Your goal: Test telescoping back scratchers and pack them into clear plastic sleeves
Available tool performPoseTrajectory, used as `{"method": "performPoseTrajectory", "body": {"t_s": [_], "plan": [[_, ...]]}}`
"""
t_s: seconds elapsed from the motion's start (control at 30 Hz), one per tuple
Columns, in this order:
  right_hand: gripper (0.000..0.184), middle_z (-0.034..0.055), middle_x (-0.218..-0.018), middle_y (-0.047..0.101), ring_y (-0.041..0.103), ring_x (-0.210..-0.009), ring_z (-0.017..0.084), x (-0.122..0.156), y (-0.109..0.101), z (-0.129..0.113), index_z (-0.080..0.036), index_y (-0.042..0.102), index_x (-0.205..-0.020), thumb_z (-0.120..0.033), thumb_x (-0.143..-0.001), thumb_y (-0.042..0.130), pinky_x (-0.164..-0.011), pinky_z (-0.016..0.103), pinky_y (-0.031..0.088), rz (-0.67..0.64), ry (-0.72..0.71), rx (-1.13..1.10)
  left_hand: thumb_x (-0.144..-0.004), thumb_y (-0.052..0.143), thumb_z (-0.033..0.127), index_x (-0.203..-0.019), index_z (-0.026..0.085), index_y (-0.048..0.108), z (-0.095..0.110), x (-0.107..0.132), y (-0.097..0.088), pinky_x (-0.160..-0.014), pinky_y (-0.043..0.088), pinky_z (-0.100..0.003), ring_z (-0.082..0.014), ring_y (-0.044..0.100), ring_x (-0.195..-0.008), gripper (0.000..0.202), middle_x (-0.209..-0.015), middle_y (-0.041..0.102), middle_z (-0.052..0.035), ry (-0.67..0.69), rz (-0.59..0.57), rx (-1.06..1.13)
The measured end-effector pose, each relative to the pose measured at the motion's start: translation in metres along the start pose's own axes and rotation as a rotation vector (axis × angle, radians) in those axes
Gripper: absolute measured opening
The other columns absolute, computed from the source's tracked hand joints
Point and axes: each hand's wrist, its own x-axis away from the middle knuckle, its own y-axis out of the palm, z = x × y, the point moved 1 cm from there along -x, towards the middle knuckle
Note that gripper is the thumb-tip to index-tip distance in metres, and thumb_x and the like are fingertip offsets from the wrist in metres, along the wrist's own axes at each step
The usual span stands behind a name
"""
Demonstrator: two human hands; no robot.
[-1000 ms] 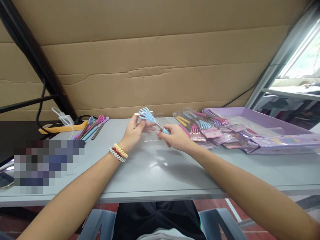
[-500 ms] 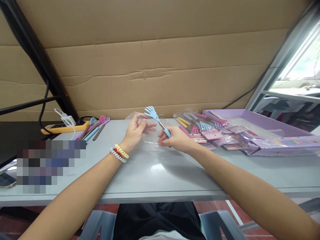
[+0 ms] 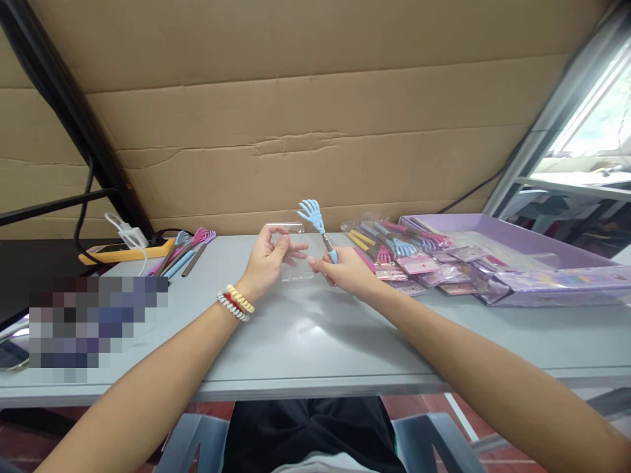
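The right hand [image 3: 346, 269] grips a blue back scratcher [image 3: 311, 216], head up, near the desk's [image 3: 305, 358] back edge; the left hand [image 3: 267, 261], half-curled, touches a clear plastic sleeve [image 3: 292, 228], grip unclear. Rightward, a purple box [image 3: 525, 238] holds clear plastic packaging [image 3: 493, 244].

Scratcher [image 3: 312, 217]: lower handle lost inside right hand [image 3: 345, 268]. Clear bag [image 3: 290, 228] at left hand [image 3: 267, 261]: see-through, outline hard to trace, grip on it can't be made out. 8 o'clock: pixel block [image 3: 83, 322] masks whatever lies there; shiny object [image 3: 12, 351] beside it cut by picture edge, kind unclear. 3 o'clock: box [image 3: 532, 240] clipped at right, print too blurred to read. Packets [image 3: 418, 263] overlap, card lettering too small. 2 o'clock: window [image 3: 599, 118] washed out.
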Motion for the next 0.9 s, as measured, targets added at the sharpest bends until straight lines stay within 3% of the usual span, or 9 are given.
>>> {"method": "performPoseTrajectory", "body": {"t_s": [0.1,0.2,0.37,0.43,0.53,0.63,0.73,0.83,0.9], "plan": [[0.051,0.0011,-0.055,0.05,0.047,-0.049,0.009,-0.001,0.002,0.003,-0.015,0.031,-0.059,-0.052,-0.068,0.066,-0.045,0.018,0.031,-0.076,0.018,-0.095,-0.074,0.059,0.054,-0.09,0.022,0.036,0.001,0.001,0.001,-0.061,0.051,-0.03,-0.0209,0.068,-0.071,0.042,-0.077,0.069,-0.0049,0.015,0.019,0.018],[0.051,-0.0006,-0.055,0.049,0.044,-0.045,0.008,-0.001,0.004,0.004,-0.016,0.025,-0.064,-0.037,-0.059,0.072,-0.04,0.016,0.025,-0.129,0.048,-0.268,-0.075,0.059,0.054,-0.091,0.023,0.036,0.002,0.002,0.002,-0.06,0.051,-0.03,-0.0202,0.068,-0.07,0.042,-0.081,0.07,-0.0057,0.021,0.041,0.054],[0.049,0.0035,-0.072,0.057,0.042,-0.048,0.006,-0.001,0.003,0.003,-0.017,0.023,-0.068,-0.026,-0.055,0.069,-0.039,0.015,0.026,-0.148,0.027,-0.407,-0.076,0.057,0.053,-0.094,0.022,0.037,0.0,0.001,0.002,-0.058,0.05,-0.028,-0.0172,0.066,-0.066,0.041,-0.081,0.069,-0.0046,0.014,0.073,0.04],[0.046,0.0036,-0.074,0.057,0.042,-0.05,0.005,-0.002,0.003,0.004,-0.017,0.024,-0.069,-0.025,-0.056,0.068,-0.041,0.015,0.029,-0.106,-0.008,-0.416,-0.073,0.062,0.048,-0.096,0.021,0.04,-0.001,0.0,0.001,-0.056,0.049,-0.026,-0.0156,0.064,-0.065,0.042,-0.08,0.067,-0.0038,-0.037,0.052,-0.01],[0.044,0.0032,-0.076,0.057,0.04,-0.047,0.005,-0.005,0.002,0.006,-0.017,0.026,-0.071,-0.027,-0.057,0.066,-0.039,0.017,0.029,-0.058,-0.047,-0.429,-0.067,0.069,0.039,-0.095,0.018,0.048,-0.003,0.001,0.0,-0.054,0.046,-0.025,-0.0146,0.061,-0.062,0.041,-0.071,0.064,-0.0027,-0.163,-0.069,-0.118],[0.043,0.0028,-0.078,0.057,0.036,-0.044,0.004,-0.007,0.0,0.008,-0.018,0.025,-0.072,-0.031,-0.059,0.064,-0.037,0.017,0.026,-0.009,-0.073,-0.387,-0.064,0.073,0.032,-0.097,0.016,0.05,-0.004,0.004,0.001,-0.054,0.046,-0.025,-0.0142,0.059,-0.059,0.043,-0.064,0.062,-0.0012,-0.25,-0.214,-0.152],[0.04,0.0028,-0.08,0.058,0.04,-0.049,0.006,-0.007,-0.003,0.007,-0.017,0.027,-0.071,-0.034,-0.062,0.063,-0.042,0.017,0.031,0.071,-0.141,-0.274,-0.065,0.073,0.028,-0.102,0.017,0.048,-0.005,0.005,0.003,-0.056,0.048,-0.026,-0.014,0.06,-0.058,0.046,-0.066,0.064,-0.0009,-0.28,-0.277,-0.108],[0.035,0.0007,-0.071,0.054,0.041,-0.052,0.007,-0.004,-0.007,0.004,-0.015,0.035,-0.071,-0.041,-0.069,0.059,-0.048,0.018,0.033,0.153,-0.205,-0.035,-0.066,0.072,0.027,-0.098,0.015,0.049,-0.005,0.004,0.003,-0.059,0.049,-0.026,-0.0129,0.06,-0.058,0.041,-0.063,0.063,-0.0005,-0.267,-0.237,-0.082],[0.037,-0.0006,-0.061,0.049,0.04,-0.052,0.008,-0.002,-0.01,0.0,-0.015,0.041,-0.07,-0.049,-0.072,0.057,-0.05,0.018,0.03,0.193,-0.204,0.164,-0.065,0.072,0.028,-0.093,0.014,0.052,-0.006,0.001,0.001,-0.059,0.05,-0.026,-0.0126,0.06,-0.058,0.037,-0.062,0.062,-0.0003,-0.25,-0.141,-0.057]]}}
